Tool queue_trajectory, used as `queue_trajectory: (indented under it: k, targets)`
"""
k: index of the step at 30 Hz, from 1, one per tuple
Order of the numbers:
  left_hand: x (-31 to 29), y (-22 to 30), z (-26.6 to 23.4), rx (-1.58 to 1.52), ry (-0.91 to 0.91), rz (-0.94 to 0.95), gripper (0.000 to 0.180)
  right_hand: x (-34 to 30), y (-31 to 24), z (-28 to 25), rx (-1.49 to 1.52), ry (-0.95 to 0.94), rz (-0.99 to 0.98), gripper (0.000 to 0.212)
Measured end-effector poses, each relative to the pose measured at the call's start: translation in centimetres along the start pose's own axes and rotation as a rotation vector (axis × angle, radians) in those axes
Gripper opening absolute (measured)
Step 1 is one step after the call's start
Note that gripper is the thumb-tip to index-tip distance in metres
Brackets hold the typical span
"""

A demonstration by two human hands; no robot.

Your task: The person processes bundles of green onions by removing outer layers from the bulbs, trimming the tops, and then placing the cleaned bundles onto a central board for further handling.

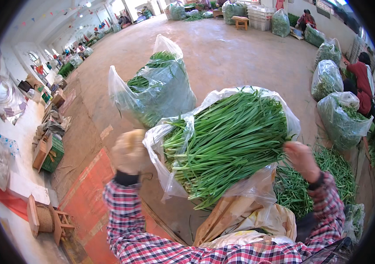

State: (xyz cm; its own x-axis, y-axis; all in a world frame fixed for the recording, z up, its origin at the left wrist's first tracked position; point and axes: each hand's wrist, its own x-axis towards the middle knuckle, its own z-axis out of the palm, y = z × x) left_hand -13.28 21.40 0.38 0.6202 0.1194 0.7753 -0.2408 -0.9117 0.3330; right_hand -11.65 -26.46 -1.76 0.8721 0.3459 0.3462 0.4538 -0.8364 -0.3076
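We are seeing long green leaves (pixel 231 127) lying in a clear plastic bag (pixel 292 123) at centre, while another filled bag (pixel 170 99) is standing on the floor (pixel 249 57) at far left. Our right hand (pixel 301 159) is half curling at the right leaf tips; our left hand (pixel 128 152), blurring, is hovering just left; we cannot tell whether either is gripping anything.

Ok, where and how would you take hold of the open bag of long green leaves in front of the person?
Probably by the rim of the open bag, from both sides at once: loose plastic stands out left and right of the leaves, giving slack to pinch, and the left hand and right hand are near those edges.
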Motion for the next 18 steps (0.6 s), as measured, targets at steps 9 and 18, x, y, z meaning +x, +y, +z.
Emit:
queue_trajectory:
  k: [9,18]
  targets:
    - [0.9,3.4,6.6,0.278,-0.653,-0.005,0.033,8.7,-12.6,9.3,-0.039,0.008,-0.516,0.063]
    - [5.7,-13.3,7.1,0.998,-0.374,0.437,0.011,7.1,-7.0,13.7,-0.027,-0.196,-0.353,0.067]
